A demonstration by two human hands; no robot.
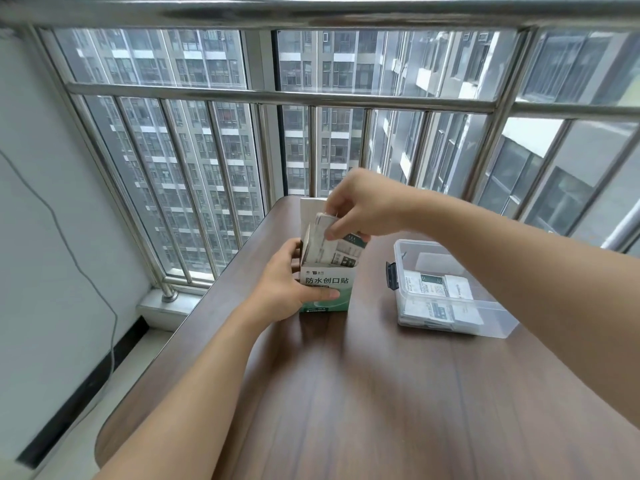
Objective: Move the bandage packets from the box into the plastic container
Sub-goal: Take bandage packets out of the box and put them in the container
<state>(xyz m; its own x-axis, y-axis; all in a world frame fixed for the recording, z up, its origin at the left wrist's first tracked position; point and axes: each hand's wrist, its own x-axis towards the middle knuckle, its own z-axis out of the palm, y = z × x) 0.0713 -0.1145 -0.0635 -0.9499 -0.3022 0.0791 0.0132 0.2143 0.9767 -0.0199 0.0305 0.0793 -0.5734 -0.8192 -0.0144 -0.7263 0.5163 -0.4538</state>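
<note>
table (363,393) | left hand (282,289) holds box (327,289) | right hand (363,206) pinches packets (322,233)

box (325,289) front printed 防水创口贴, small logo above it unreadable, packet print too blurred

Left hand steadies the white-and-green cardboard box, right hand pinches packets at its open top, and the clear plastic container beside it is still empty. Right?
Not quite. The head view shows the clear plastic container already holds several bandage packets. The rest stands: left hand steadies the white-and-green cardboard box, right hand pinches packets at its top.
</note>
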